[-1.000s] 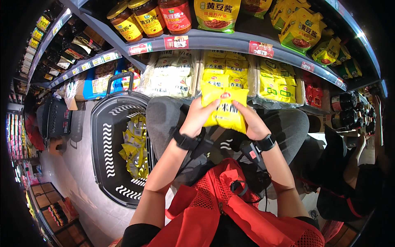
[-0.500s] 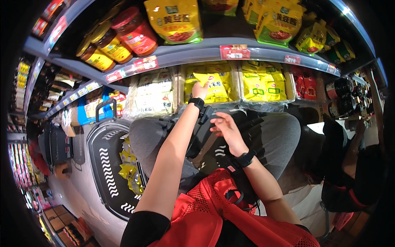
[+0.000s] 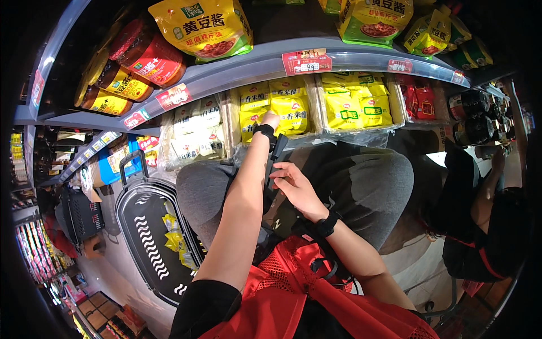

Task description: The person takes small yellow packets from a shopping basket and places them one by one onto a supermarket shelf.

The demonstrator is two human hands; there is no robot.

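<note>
The left hand (image 3: 271, 120) is at the yellow pouches (image 3: 291, 114), which lie in an open carton (image 3: 314, 107) directly at its fingers; those are mostly hidden, so whether they pinch cannot be told. White pouches (image 3: 195, 133) lie to the left. The right hand (image 3: 302, 195) hangs apart, fingers (image 3: 280, 173) loosely spread.

Shelf (image 3: 243, 72): grey-edged, running across my remote view.
Floor (image 3: 116, 271): pale, with bright and shadowed patches, lower left.

I see a shelf lip (image 3: 240, 73) overhanging the yellow packets (image 3: 291, 110) at the left hand (image 3: 271, 120); before them, knees (image 3: 378, 181) leave a gap.
</note>
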